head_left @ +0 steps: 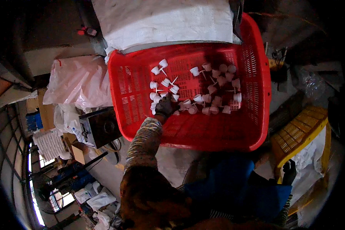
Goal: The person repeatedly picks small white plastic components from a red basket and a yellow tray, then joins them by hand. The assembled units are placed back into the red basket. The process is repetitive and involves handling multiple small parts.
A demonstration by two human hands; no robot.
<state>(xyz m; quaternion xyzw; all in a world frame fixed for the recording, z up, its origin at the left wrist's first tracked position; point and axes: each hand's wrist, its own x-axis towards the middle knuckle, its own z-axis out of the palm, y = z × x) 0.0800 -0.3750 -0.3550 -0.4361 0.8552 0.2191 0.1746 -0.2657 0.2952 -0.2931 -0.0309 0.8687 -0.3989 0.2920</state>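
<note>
Reaching over the near edge of the red basket (203, 134), the gloved left hand (165, 106) is placed among white stemmed caps (163, 63), left of the basket's middle; whether a cap is pinched cannot be told, as the fingertips are hidden. Neighbouring caps could be dragged along or scattered there, since they are crowded together and their stems are pointed every way. Toward the basket's right edge, caps could be overlooked, because they are covered by shadow. Farther right, the dark right hand (289, 172) is held at the near end of the yellow crate (299, 130); its fingers look bent, but whether anything is gripped cannot be told. Should the crate's rim be tugged, its load could be shifted. Among the containers, a pink plastic bag (78, 80) is placed leftmost, its contents not made out. In the red basket, caps are spread in two loose clusters, and its far edge is overhung by a white sheet (165, 25). In the yellow crate, white plastic film (310, 151) is held.
</note>
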